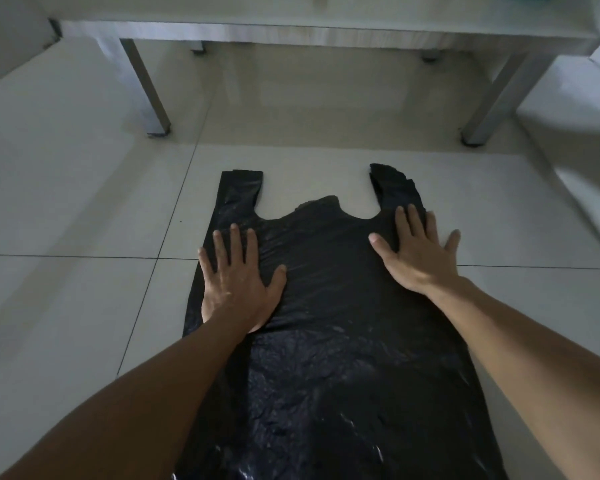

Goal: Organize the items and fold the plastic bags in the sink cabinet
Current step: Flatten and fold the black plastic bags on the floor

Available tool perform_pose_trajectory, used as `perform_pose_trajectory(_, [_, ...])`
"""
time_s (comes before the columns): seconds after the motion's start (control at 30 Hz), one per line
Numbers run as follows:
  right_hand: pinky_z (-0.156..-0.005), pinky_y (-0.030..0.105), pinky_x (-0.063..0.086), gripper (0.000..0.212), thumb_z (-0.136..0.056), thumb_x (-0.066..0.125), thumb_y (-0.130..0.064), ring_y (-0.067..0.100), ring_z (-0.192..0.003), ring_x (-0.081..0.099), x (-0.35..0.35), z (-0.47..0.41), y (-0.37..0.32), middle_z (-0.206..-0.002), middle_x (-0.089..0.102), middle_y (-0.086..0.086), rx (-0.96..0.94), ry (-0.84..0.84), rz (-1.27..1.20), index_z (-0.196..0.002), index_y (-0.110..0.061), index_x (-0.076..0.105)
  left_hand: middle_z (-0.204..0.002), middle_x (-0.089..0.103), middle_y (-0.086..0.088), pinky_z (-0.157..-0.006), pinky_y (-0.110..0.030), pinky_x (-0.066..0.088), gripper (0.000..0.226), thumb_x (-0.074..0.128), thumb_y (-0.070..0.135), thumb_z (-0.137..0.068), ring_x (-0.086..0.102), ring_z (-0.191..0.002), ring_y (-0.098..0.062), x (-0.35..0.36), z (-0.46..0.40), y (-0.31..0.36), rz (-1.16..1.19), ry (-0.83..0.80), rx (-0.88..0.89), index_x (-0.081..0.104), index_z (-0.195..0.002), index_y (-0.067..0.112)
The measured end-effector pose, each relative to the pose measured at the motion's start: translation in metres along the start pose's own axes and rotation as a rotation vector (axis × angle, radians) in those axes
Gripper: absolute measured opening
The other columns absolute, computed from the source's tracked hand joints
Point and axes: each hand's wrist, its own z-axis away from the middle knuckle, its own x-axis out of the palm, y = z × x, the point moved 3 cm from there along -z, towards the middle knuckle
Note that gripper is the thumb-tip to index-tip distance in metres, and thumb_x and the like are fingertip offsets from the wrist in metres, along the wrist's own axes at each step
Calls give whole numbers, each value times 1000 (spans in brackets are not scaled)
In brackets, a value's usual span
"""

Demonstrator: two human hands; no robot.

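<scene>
A: How does the bag [329, 306] look?
B: Black, glossy and crinkled, spread flat on the tiled floor [84, 202], its two handles pointing away from the person. No writing shows on it.
A: And the hands?
B: The left hand [238, 282] and right hand [416, 254] both press it, fingers straight and splayed, gripping nothing. Beyond stands a counter [326, 32] on metal legs.
</scene>
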Motion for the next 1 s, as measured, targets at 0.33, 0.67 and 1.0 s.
perform_pose_trajectory(0.33, [-119, 58, -1, 77, -87, -4, -76, 26, -150, -9, 26, 64, -13, -164, -9, -1, -147, 103, 47, -153, -37, -11, -160, -15, -9, -118, -53, -3, 88, 3, 74, -85, -16, -147, -31, -1, -3, -2, -6, -42, 25, -11, -153, 19])
perform_pose_trajectory(0.67, [-118, 59, 2, 80, -85, -6, -76, 28, -151, -6, 27, 65, -16, -164, -6, 1, -157, 136, 57, -154, -35, -8, -159, -19, -11, -119, -49, -6, 84, 17, 63, -93, -20, -146, -26, -35, -39, 5, -92, 150, 288, -6, -153, 8])
perform_pose_trajectory(1.0, [-118, 59, 4, 77, -88, 0, -75, 28, -151, -5, 27, 66, -16, -164, -3, 1, -150, 148, 50, -154, -36, -6, -161, -5, -11, -121, -44, 0, 90, 16, 70, -91, -5, -149, -26, -19, -90, 6, 12, -69, 114, -8, -152, 8])
